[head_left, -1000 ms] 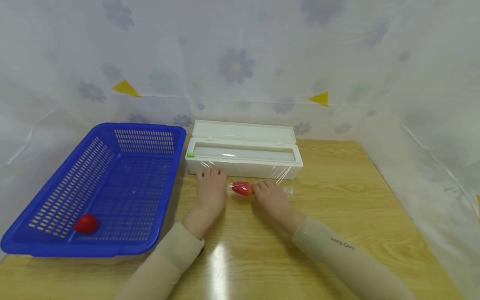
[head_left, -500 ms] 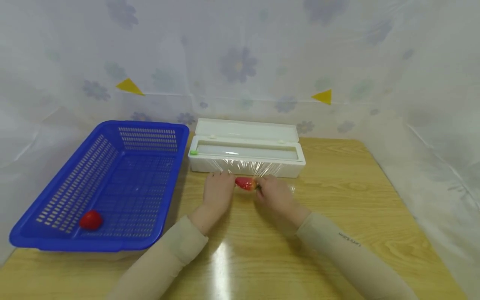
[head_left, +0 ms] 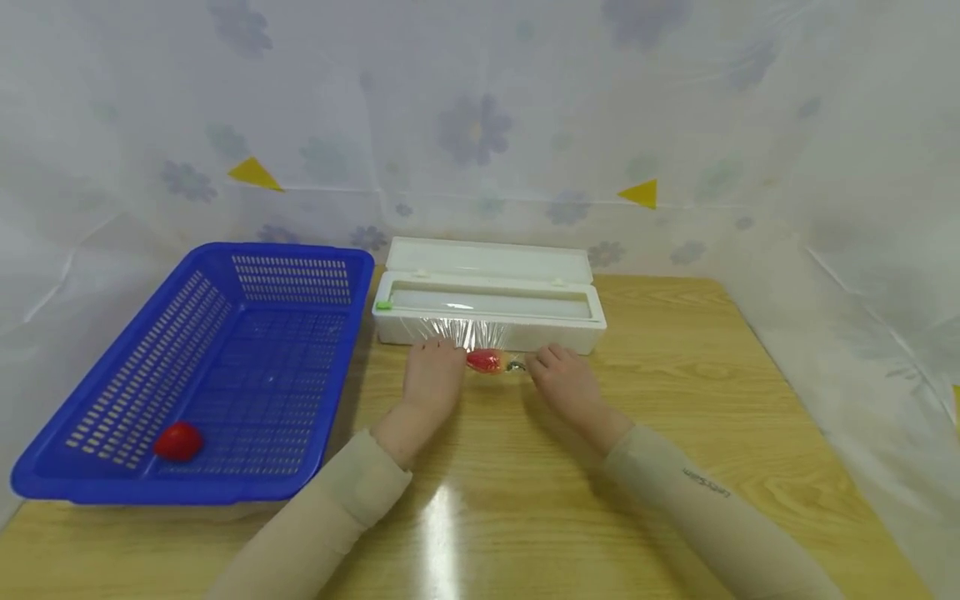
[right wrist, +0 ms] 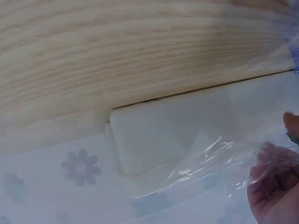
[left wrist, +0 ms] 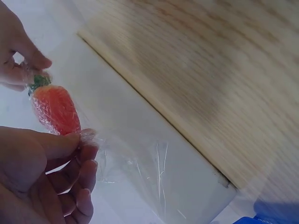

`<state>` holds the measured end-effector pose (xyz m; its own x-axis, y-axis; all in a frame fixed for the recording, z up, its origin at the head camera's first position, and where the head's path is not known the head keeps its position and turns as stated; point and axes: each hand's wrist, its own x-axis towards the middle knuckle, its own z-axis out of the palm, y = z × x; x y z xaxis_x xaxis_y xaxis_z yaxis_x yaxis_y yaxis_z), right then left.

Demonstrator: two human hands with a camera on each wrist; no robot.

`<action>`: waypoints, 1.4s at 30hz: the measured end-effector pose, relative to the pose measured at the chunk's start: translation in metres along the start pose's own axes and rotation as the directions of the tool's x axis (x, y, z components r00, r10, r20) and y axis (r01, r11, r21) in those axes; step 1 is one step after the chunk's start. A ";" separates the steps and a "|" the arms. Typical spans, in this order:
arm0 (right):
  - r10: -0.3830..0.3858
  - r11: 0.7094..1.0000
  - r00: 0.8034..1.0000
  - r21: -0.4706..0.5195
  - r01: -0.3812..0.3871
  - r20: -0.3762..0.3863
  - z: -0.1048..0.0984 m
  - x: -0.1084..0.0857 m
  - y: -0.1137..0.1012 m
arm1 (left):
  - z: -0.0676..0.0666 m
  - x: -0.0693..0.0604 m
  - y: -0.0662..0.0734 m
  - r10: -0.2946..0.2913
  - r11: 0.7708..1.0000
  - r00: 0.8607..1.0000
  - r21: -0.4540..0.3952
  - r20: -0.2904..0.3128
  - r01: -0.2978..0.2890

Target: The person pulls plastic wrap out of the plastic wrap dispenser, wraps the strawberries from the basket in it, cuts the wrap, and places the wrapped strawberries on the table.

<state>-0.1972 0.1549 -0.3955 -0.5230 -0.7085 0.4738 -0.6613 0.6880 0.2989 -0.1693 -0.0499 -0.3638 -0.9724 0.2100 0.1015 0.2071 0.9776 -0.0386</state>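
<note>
A red strawberry (head_left: pixel 486 360) with a green leafy end is wrapped in clear cling film (left wrist: pixel 159 172), in front of a white film dispenser box (head_left: pixel 487 333). My left hand (head_left: pixel 433 375) pinches the film at the strawberry's pointed end, thumb against fingers, as the left wrist view shows. At the leafy end my right hand (head_left: pixel 566 383) pinches the other side of the film. Film stretches from the box's front to the strawberry in shiny creases. In the right wrist view the right hand (right wrist: pixel 275 186) is partly cut off by the frame's edge.
A blue plastic basket (head_left: pixel 341 392) stands at the left with a red object (head_left: pixel 178 442) in its near corner. The box's lid (head_left: pixel 491 260) is raised at the back, and a green slider (head_left: pixel 384 305) sits at its left end. Behind is a flowered curtain (head_left: pixel 472 133).
The strawberry and both hands have moved slightly towards the box. My right hand has shifted right, so the leafy end now shows. Film creases have gathered nearer the middle.
</note>
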 end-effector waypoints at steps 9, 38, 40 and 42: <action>-0.063 0.994 0.979 0.078 0.079 -0.194 0.000 -0.012 0.009 | -0.005 -0.003 0.000 -0.004 1.000 1.000 -0.010 0.015 0.004; -0.054 0.998 0.998 0.035 0.055 -0.012 0.000 -0.035 0.022 | 0.005 -0.001 0.000 -0.102 0.991 0.990 -0.074 0.100 0.110; -0.036 0.999 0.997 0.030 0.034 0.074 -0.003 -0.034 0.020 | 0.006 0.003 -0.002 -0.148 0.981 0.980 -0.107 0.131 0.162; -0.015 1.000 0.990 0.027 0.012 0.140 -0.003 -0.033 0.019 | 0.007 0.008 -0.007 -0.215 0.960 0.964 -0.148 0.158 0.238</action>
<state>-0.1907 0.1923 -0.4027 -0.5829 -0.7340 0.3485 -0.6817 0.6752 0.2819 -0.1797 -0.0553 -0.3700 -0.9987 -0.0105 -0.0506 -0.0172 0.9907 0.1348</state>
